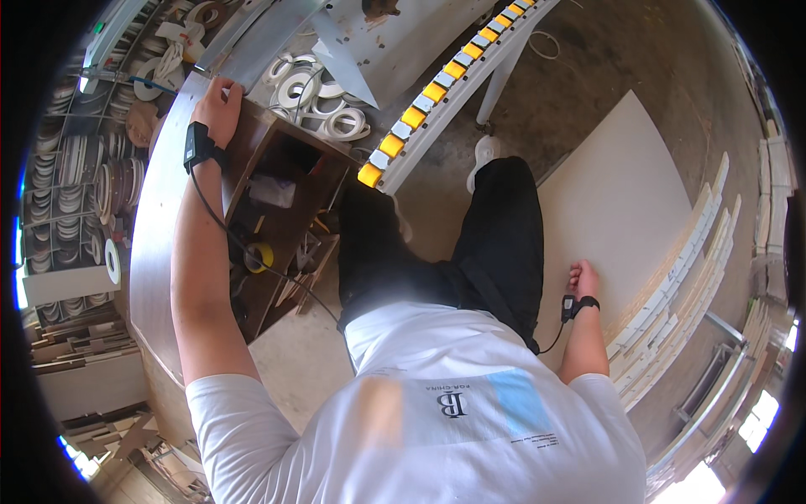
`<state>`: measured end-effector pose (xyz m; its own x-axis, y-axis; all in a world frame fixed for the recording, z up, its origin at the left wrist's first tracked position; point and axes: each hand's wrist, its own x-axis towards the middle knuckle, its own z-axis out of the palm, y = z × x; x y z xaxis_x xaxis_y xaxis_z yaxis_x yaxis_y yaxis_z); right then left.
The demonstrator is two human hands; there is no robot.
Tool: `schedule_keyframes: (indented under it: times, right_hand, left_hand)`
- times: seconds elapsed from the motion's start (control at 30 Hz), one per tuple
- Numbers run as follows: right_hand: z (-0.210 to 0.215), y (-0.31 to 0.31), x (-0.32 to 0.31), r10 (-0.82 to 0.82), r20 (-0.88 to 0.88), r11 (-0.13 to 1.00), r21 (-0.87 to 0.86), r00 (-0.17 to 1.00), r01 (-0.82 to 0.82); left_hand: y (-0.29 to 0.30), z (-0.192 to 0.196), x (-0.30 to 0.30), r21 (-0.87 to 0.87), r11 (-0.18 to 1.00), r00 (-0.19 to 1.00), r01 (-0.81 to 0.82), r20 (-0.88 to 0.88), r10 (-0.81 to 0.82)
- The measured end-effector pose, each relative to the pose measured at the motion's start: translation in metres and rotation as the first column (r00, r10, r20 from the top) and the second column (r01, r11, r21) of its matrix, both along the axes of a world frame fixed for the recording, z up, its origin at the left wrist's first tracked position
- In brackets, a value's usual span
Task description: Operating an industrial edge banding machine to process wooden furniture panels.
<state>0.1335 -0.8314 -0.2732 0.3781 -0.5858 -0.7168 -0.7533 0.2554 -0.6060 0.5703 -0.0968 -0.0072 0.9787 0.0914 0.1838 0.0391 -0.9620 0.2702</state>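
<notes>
A long brown wood-grain panel [159,210] lies on top of a dark wooden cabinet [267,134] to my left. My left hand [218,112] is at the panel's far end, its fingers bent down at the edge; the fingertips are partly hidden. On my right side, my right hand [583,279] hangs down with the fingers curled in, and nothing shows in it. It is above a large pale board [621,185]. Both wrists carry a small black device on a strap with a cable.
Rolls of white edge-banding tape [319,97] are heaped beyond the cabinet. A conveyor rail with yellow and grey rollers [413,117] runs away ahead of my legs. Racks of coiled strips [67,185] stand at left. Stacked board strips [680,286] are at right. Yellow tape [259,257] sits inside the cabinet.
</notes>
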Motion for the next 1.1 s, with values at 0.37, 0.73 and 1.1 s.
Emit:
schedule_keyframes:
  times: [0.37, 0.73, 1.1]
  right_hand:
    - [-0.015, -0.011, -0.009, -0.056, 0.043, 0.998, -0.021, 0.997, 0.057]
    - [-0.005, -0.003, -0.006, -0.115, 0.082, 0.992, 0.071, 0.990, 0.109]
    - [0.000, -0.001, -0.002, -0.046, 0.020, 0.999, 0.029, 0.999, 0.045]
  left_hand:
    - [-0.001, -0.001, 0.000, 0.015, 1.000, 1.000, -0.011, -0.004, 0.011]
    - [0.002, -0.004, 0.001, 0.003, 1.000, 0.999, 0.016, 0.035, -0.016]
    - [-0.003, 0.000, -0.002, -0.011, 1.000, 1.000, 0.005, 0.019, -0.005]
